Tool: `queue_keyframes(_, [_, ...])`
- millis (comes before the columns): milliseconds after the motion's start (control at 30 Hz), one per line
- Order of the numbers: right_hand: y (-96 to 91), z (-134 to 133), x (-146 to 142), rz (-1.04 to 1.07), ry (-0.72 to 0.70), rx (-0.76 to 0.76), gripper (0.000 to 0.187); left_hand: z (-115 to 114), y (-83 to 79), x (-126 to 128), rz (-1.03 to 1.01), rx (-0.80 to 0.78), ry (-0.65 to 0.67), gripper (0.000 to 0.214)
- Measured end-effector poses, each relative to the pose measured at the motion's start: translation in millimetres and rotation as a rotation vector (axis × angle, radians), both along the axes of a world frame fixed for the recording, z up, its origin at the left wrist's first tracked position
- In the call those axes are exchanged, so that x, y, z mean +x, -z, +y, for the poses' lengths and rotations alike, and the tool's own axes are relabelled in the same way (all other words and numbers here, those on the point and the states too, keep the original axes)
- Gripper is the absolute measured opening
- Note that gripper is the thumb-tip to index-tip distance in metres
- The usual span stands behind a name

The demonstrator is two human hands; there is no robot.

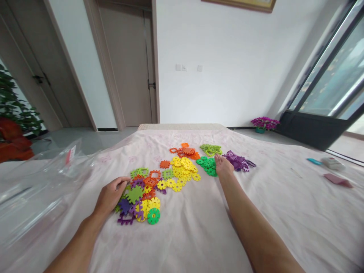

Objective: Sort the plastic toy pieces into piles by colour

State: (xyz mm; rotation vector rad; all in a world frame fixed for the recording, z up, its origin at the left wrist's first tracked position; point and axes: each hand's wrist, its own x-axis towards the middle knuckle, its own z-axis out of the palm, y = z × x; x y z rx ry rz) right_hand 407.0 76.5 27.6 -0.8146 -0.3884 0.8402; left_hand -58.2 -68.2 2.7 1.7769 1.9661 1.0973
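Flat plastic building pieces lie on a pale pink sheet (199,227). A mixed heap (140,197) of purple, green, orange and yellow pieces sits near me at the left. My left hand (110,195) rests at its left edge, fingers curled among the pieces. Farther off are sorted groups: yellow (183,170), orange (186,151), light green (210,149), dark green (207,165) and purple (239,161). My right hand (223,165) reaches out between the dark green and purple groups, touching them; its fingers are hidden behind the back of the hand.
A clear plastic bag (36,185) lies on the sheet at the left. A few small items (331,163) sit at the far right. Beyond are doors (127,64), a potted plant (13,113), purple flowers (264,123) and a glass sliding door (330,87).
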Motion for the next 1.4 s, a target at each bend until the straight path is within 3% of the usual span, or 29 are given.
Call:
queue_keyframes(133, [-0.4, -9, -30, 0.01, -0.132, -0.106, 0.016, 1, 0.9, 0, 0.133, -0.025, 0.039, 0.032])
queue_keyframes(233, [-1.7, -23, -65, -0.151, -0.275, -0.146, 0.021, 1, 1.1, 0, 0.141, -0.025, 0.054, 0.033])
queue_keyframes(467, [6.5, -59, -125, -0.959, -0.47, 0.049, 0.022, 0, 0.8, 1, 0.136, 0.002, 0.076, 0.033])
queue_keyframes(600, [5.3, -77, -136, -1.559, -0.454, 0.209, 0.018, 1, 2.0, 0, 0.148, 0.01, 0.077, 0.032])
queue_keyframes(733, [-3.0, -92, -139, -1.89, -0.493, 0.321, 0.022, 2, 3.0, 0, 0.164, 0.008, 0.077, 0.032])
queue_keyframes(867, [-8.8, -99, -142, -2.009, -0.483, 0.356, 0.031, 2, 3.3, 0, 0.17, 0.012, 0.085, 0.031])
queue_keyframes(1100, [-7.8, -101, -144, -2.023, -0.493, 0.365, 0.014, 2, 6.0, -2, 0.163, 0.02, 0.093, 0.031])
queue_keyframes(1233, [-7.5, -101, -142, -2.058, -0.492, 0.39, 0.016, 3, 6.8, -2, 0.161, 0.004, 0.094, 0.032])
queue_keyframes(1400, [-9.4, -94, -135, -2.134, -0.374, 0.319, 0.008, 5, 8.4, -4, 0.158, -0.007, 0.098, 0.032])
